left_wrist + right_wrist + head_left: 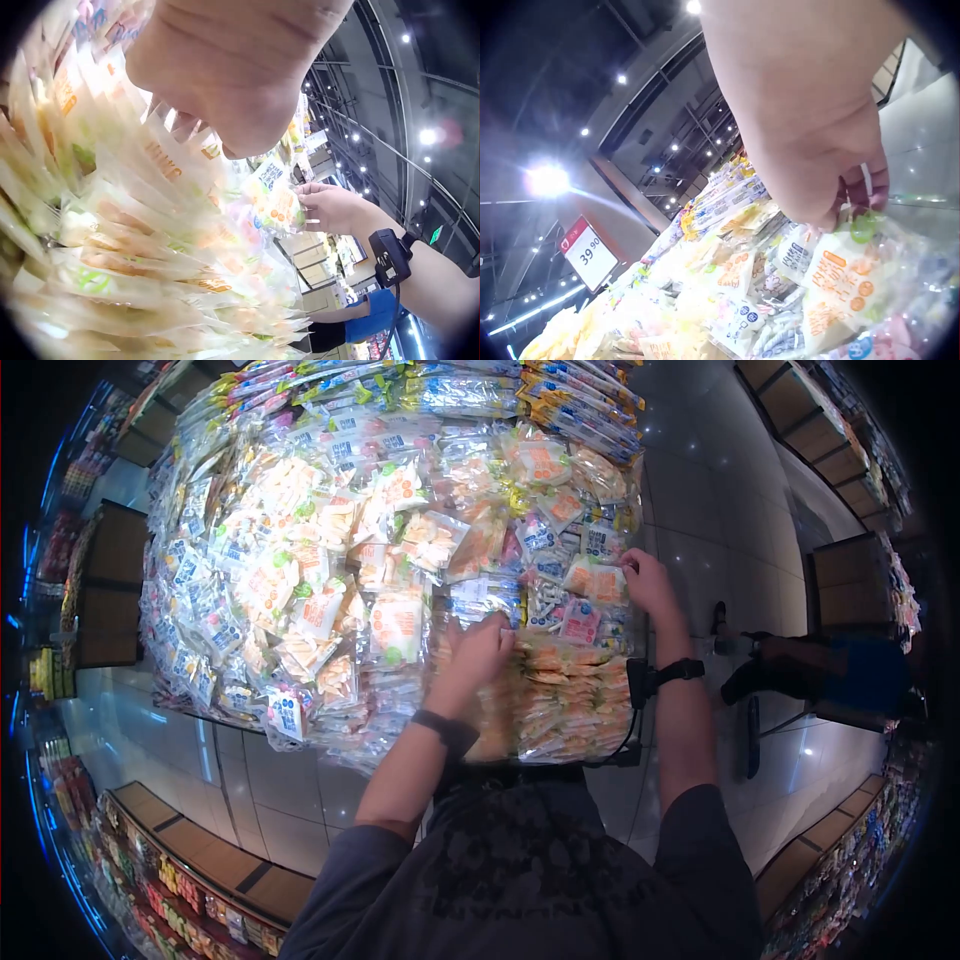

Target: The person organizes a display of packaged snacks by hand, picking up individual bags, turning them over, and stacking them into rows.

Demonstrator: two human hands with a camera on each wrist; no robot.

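Along the right side of a heaped display, my right hand (650, 582) pinches the edge of a clear snack packet with orange print (840, 281). In the right wrist view its fingertips meet at the packet's upper end, by a green mark. My left hand (478, 660) is bent over the near part of the display, beside neat rows of upright packets (570, 700). The left wrist view shows the back of that hand close over packet tops (161, 161); its fingertips are hidden, and I cannot tell whether they hold one.
Loose packets (290, 580) cover the display's left and middle, with long bags (465, 395) at the far end. A price sign (590, 253) stands above it. Tiled floor (700, 490) runs along the right, where another person's legs (790, 665) show. Shelves surround the area.
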